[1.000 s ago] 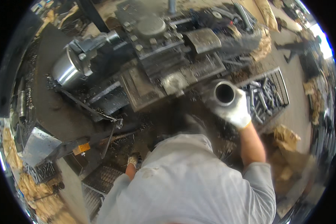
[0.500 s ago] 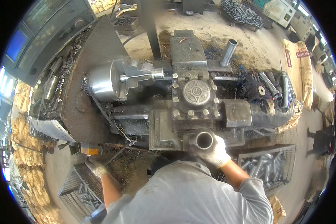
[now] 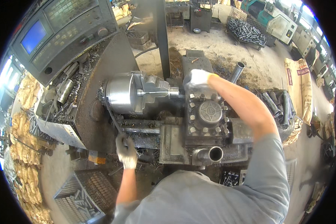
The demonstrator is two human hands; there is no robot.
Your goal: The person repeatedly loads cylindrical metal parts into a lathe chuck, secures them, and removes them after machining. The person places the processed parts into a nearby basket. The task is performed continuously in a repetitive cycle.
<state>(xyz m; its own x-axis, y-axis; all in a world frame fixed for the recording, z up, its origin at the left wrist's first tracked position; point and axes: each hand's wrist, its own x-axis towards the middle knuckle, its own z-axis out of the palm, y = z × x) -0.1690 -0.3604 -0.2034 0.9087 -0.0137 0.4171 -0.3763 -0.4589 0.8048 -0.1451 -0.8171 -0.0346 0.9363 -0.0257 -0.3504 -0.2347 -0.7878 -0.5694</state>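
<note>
Hands have split since half a second ago: the gloved right hand (image 3: 197, 79) let go of the steel tube (image 3: 210, 154), now lying on the lathe carriage at 6 o'clock of the tool post (image 3: 209, 114), and curls at the chuck's (image 3: 125, 93) workpiece. Left hand (image 3: 126, 151) fingers close round the chuck key (image 3: 114, 119).

Quick count — two gloved hands, left hand (image 3: 126, 151) and right hand (image 3: 196, 79), one lathe chuck (image 3: 125, 93), one turret tool post (image 3: 208, 114), one control panel (image 3: 59, 28), two wire baskets — near basket (image 3: 80, 196), far basket (image 3: 246, 31).
</note>
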